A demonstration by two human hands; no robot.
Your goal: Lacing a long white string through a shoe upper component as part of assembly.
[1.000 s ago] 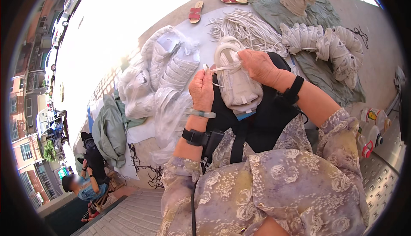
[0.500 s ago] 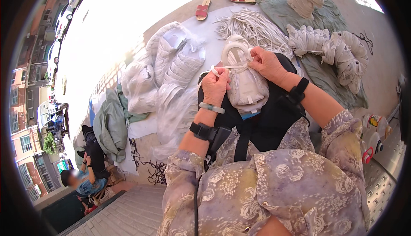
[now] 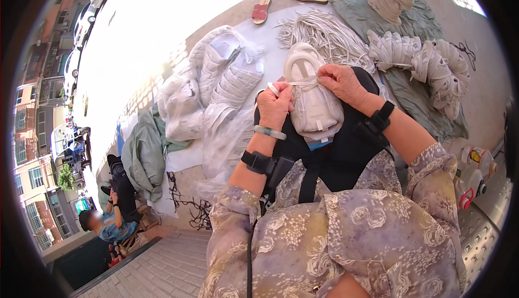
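An off-white sneaker (image 3: 318, 113) rests on the black cloth over my lap, its toe end toward me or away, which I cannot tell for certain. A pale flat shoelace (image 3: 304, 83) crosses its upper. My left hand (image 3: 274, 105), at the shoe's left side, is closed in a pinch on one end of the lace, and a white bit of it loops out above the fingers. On the other side, my right hand (image 3: 344, 85) pinches the lace close against the shoe. Both wrists wear black straps.
Plastic-wrapped pale shoes (image 3: 216, 76) lie to the left. Beyond the sneaker is a heap of loose laces (image 3: 319, 33); bundled pale shoe parts (image 3: 397, 52) sit on green cloth at right. Red sandals (image 3: 261, 10) stand at the far side. A seated person (image 3: 116, 225) is at lower left.
The view has shifted slightly, moving the scene a little to the right. My right hand sits lower against the lace; both hands keep their pinch.
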